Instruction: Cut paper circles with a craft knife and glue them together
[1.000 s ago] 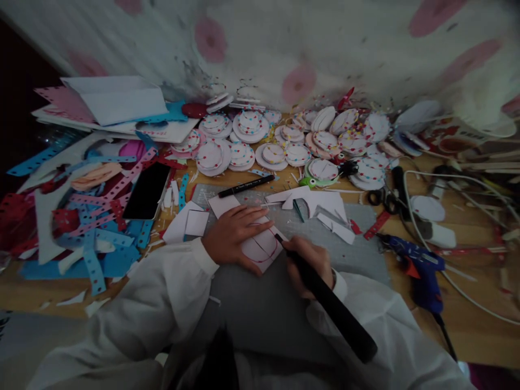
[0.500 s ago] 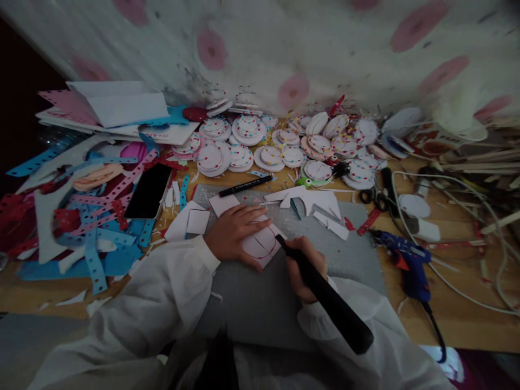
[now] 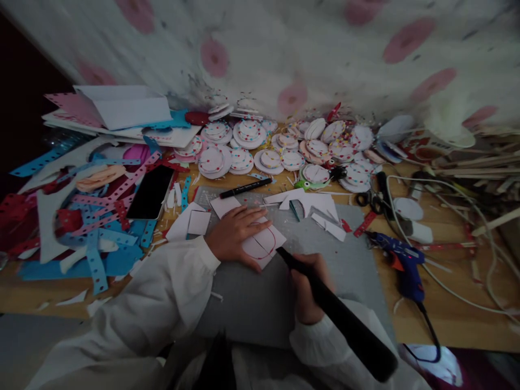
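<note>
1. Head view: the left hand (image 3: 233,235) lies flat, fingers spread, on a white card (image 3: 267,238) with a red curve.
2. That card rests on the grey mat (image 3: 252,319).
3. The right hand (image 3: 307,303) is wrapped round a black tool (image 3: 353,329), tip by the card's edge; I can't tell whether they touch.
</note>
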{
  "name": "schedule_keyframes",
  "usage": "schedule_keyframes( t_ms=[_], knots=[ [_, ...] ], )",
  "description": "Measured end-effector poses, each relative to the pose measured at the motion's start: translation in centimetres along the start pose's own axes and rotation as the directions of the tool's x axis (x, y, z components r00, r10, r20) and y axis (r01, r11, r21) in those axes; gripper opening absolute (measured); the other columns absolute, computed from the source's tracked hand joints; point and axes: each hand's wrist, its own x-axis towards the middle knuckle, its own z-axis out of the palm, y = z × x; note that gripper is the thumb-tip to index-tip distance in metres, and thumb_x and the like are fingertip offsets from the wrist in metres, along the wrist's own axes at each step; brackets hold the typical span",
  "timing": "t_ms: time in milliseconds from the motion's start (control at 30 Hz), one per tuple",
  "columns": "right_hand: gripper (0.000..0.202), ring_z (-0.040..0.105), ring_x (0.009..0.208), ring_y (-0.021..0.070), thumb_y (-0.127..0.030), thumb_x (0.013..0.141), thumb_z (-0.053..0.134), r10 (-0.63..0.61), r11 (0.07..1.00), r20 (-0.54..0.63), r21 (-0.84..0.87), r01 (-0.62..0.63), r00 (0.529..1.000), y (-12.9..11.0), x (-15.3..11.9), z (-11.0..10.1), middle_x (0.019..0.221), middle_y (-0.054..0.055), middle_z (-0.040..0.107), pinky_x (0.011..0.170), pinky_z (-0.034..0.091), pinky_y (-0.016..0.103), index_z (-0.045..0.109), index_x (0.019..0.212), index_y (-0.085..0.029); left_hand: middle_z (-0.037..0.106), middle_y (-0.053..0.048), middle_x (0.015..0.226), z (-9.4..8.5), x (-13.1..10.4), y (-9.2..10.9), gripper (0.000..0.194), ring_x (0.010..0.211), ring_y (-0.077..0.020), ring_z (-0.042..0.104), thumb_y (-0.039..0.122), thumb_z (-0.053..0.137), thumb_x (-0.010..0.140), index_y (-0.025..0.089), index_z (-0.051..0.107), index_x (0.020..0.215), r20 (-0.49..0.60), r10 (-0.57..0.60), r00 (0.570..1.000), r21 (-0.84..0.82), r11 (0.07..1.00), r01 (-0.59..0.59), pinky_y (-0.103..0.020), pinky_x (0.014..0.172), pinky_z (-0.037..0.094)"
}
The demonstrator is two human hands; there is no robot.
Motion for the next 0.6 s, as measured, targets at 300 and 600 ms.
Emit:
schedule_keyframes(
  t_ms=[300, 600],
  knots=[
    [0.017, 0.050, 0.044, 0.0129, -0.030, 0.072, 0.065, 0.167, 0.936, -0.210, 0.340, -0.088, 0.963, 0.4, 2.7, -3.5, 0.059, -0.003, 0.060, 0.037, 0.032, 0.022, 0.060, 0.085, -0.020, 0.031, -0.017, 0.153, -2.1, 0.8, 1.0, 0.097, 0.143, -0.0321, 0.027, 0.055, 0.076, 0.060, 0.014, 0.042, 0.141, 0.311, 0.243, 0.919, -0.147, 0.967, -0.206, -0.050, 0.117, 0.022],
    [0.017, 0.049, 0.043, 0.0132, -0.029, 0.075, 0.067, 0.052, 0.941, -0.166, 0.339, 0.007, 0.985, 1.3, 3.5, -3.6, 0.062, -0.001, 0.062, 0.038, 0.031, 0.024, 0.060, 0.088, -0.021, 0.021, -0.024, 0.155, -3.8, -2.1, 1.6, 0.088, 0.145, -0.0323, 0.019, 0.042, 0.067, 0.076, 0.009, 0.026, 0.147, 0.190, -0.130, 0.973, -0.023, 0.990, 0.137, -0.052, 0.115, 0.026]
  ],
)
